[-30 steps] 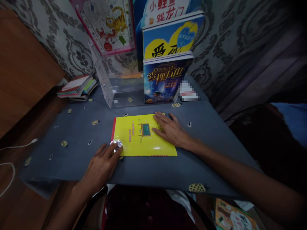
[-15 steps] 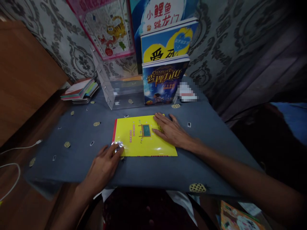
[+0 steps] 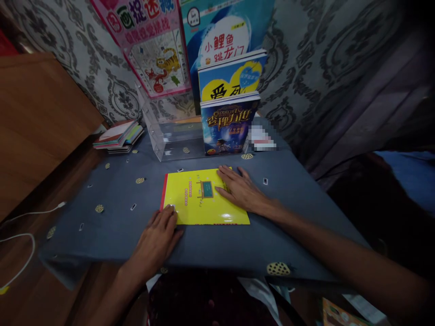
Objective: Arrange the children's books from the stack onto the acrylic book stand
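A yellow book [image 3: 190, 206] with a red spine strip lies flat on the table, its small chalkboard picture turned sideways. My left hand [image 3: 159, 237] rests at the book's near left corner, its fingertips on the cover and its thumb out on the cloth. Across the far right part of the cover lies my right hand [image 3: 243, 192], flat with the fingers stretched and thumb apart. Neither hand grips the book.
Behind the book stands a clear acrylic rack [image 3: 176, 151] holding several upright books, a dark blue one [image 3: 226, 129] in front. A book stack [image 3: 117, 136] sits at the back left. Patterned grey cloth covers the table [image 3: 115, 231]. A white cable [image 3: 34, 212] hangs off to the left.
My left thumb has moved off the book's corner onto the cloth, and the fingers now lie over that corner. My right hand stays in place. The view has tilted up slightly.
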The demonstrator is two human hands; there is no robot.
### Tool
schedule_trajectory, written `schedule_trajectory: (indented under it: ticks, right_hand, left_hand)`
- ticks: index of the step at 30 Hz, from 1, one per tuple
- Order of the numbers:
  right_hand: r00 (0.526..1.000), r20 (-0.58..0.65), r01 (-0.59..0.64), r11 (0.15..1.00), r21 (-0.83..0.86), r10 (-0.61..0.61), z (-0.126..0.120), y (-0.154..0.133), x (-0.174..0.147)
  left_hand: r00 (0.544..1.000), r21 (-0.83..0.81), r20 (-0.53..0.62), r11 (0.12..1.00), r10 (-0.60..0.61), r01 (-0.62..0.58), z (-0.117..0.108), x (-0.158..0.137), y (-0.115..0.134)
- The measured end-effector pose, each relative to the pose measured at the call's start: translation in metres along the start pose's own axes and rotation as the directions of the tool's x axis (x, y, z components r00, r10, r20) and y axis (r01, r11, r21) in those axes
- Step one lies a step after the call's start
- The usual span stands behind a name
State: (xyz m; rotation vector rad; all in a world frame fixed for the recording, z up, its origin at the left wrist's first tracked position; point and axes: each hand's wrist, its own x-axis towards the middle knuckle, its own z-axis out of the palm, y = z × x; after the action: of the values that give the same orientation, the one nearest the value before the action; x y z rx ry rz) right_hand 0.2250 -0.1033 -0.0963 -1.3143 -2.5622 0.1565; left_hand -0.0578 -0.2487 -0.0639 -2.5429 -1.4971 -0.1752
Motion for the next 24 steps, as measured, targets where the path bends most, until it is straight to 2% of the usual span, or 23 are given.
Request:
schedule_trajectory:
  ticks: [4,7,10,13,16,20,24]
  right_hand:
    - [1.0,-0.009,0.01,1.0,-0.009,-0.01,0.001,0.0,0.0]
    - [1.0,-0.021,0.012,1.0,-0.004,-0.012,0.002,0.001,-0.001]
    - [0.999,-0.031,0.022,1.0,0.005,-0.022,0.001,0.0,-0.001]
    - [1.0,-0.015,-0.003,1.0,-0.004,0.003,-0.001,-0.002,-0.001]
    - [1.0,0.005,-0.026,1.0,-0.008,0.026,-0.005,-0.006,-0.001]
    - [0.999,0.013,-0.033,0.999,0.002,0.033,-0.011,-0.009,-0.001]
    - [0.999,0.016,-0.029,1.0,0.01,0.028,-0.015,-0.01,-0.002]
  left_hand:
    - [0.997,-0.067,0.073,0.998,0.013,-0.009,0.002,0.023,0.003]
    - [0.988,-0.091,0.153,0.996,0.029,-0.015,0.005,0.053,-0.002]
    - [0.984,-0.084,0.175,0.996,0.029,-0.014,0.013,0.087,-0.01]
    - [0.988,-0.08,0.151,0.997,0.015,-0.003,0.024,0.116,-0.016]
    - [0.996,-0.092,0.085,0.996,0.004,0.004,0.034,0.132,-0.019]
    - [0.999,-0.149,-0.043,0.989,0.005,-0.011,0.042,0.133,-0.02]
    - [0.996,-0.192,-0.089,0.98,0.028,-0.044,0.045,0.13,-0.02]
